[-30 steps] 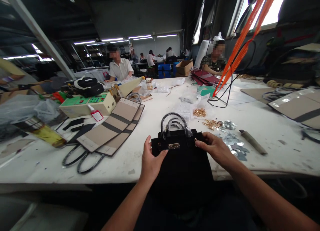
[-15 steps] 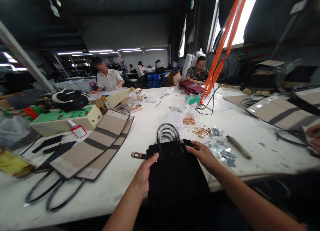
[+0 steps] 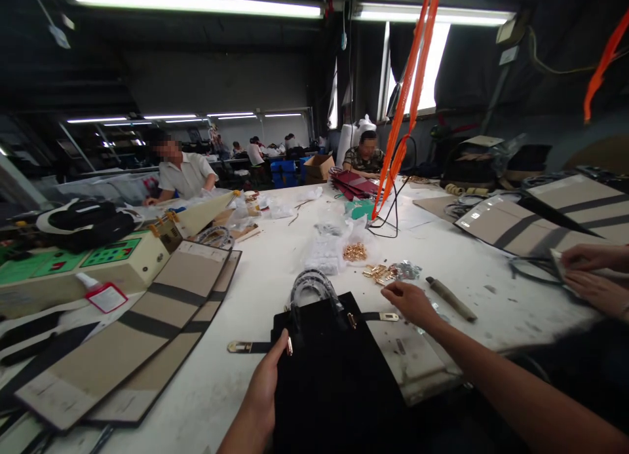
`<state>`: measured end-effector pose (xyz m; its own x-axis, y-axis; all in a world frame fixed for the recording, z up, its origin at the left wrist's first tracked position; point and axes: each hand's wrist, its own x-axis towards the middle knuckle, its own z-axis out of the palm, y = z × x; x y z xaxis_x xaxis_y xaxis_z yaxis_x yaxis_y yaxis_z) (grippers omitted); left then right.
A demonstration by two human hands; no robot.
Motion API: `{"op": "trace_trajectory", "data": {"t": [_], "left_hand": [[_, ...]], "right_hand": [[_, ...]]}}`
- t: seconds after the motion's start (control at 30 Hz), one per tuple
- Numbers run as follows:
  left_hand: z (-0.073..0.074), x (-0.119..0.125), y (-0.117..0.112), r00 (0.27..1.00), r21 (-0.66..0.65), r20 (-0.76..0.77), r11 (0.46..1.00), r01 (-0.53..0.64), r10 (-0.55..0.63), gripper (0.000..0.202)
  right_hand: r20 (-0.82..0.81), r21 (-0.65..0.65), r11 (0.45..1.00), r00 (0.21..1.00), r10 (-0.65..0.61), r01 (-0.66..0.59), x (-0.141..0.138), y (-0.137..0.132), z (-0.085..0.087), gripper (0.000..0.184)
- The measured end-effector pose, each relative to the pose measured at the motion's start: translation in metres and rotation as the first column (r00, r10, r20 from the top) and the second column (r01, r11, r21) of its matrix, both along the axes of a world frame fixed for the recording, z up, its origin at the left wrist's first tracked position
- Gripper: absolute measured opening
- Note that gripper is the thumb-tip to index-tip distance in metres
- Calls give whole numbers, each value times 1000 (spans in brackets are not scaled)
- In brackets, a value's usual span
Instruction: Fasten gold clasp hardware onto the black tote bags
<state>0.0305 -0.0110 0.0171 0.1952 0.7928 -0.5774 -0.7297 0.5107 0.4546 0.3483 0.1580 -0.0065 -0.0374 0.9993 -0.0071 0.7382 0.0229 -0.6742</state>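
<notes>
Left grip (image 3: 263,382) is clamped on the left edge of the black handbag (image 3: 334,375), thumb on the front. Bag sits at 12 o'clock from your chest, on the near part of the white bench (image 3: 265,297). Its lower end runs out of view, and its wrapped handles (image 3: 312,290) point away from you. Black strap (image 3: 250,347) crosses the bag's top: gold buckle end out at 9 o'clock, metal-tipped end (image 3: 386,316) out at 3 o'clock. Right grip (image 3: 410,303) is just beside that tip, fingers curled; cannot tell if they pinch it.

Risks:
- Strap looks loosely seated; if the left grip eases, it could slide off.
- Right forearm lies over a card panel (image 3: 407,356); a sweep could shift it under the bag.
- Brass fittings (image 3: 354,251) at 12 o'clock and loose fittings (image 3: 378,274) could scatter if knocked.
- Co-worker's hands (image 3: 590,270) at 3 o'clock could cross your reach.
</notes>
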Motion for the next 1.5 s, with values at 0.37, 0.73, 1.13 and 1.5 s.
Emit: {"op": "trace_trajectory", "data": {"t": [0.37,0.73,1.13,1.5], "left_hand": [[-14,-1,1,998,-22,29,998,-57,57,61],[-45,-25,19,977,-22,-92,981,-193,190,61],[-19,-6,11,990,-13,-7,990,-141,141,66],[-15,1,-5,995,104,0,989,-103,104,52]], "right_hand": [[212,34,999,977,4,-11,-21,87,0,42],[180,0,995,979,-99,101,-53,172,-25,46],[-214,185,982,975,62,-22,-51,80,36,50],[-803,-93,899,566,186,-427,-102,-139,65,55]]}}
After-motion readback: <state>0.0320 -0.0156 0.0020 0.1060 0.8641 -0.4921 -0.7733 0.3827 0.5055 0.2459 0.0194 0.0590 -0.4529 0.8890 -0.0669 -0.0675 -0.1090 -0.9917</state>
